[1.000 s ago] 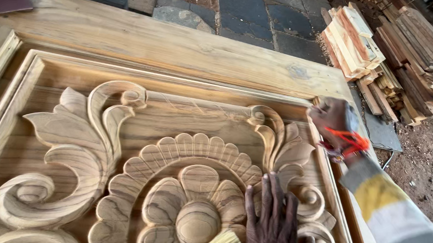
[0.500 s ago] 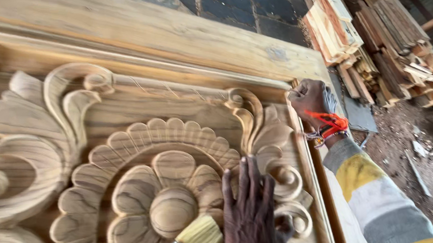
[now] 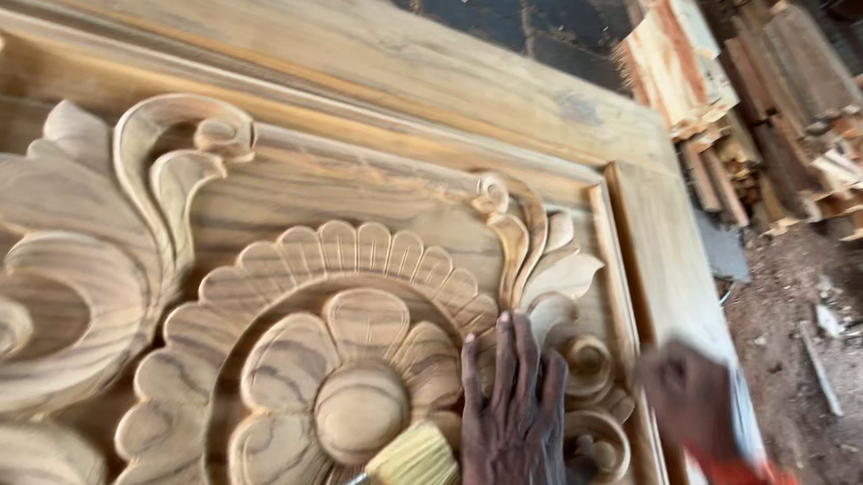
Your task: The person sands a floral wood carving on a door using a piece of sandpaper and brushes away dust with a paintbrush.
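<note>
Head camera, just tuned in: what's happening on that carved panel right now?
A person is bent over a big carved wooden panel with a flower and scrolls cut into it. The left hand lies flat, fingers spread, on the carving beside the flower, with a paintbrush showing just next to it. The right hand is a blur at the panel's right edge, so what it holds is unclear. Stacked wood pieces sit on the ground beyond.

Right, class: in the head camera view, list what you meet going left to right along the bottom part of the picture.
Carved flower centre → paintbrush with pale bristles → left hand flat on the carved wooden panel → small carved scroll → blurred right hand → dirt ground with wood scraps.
</note>
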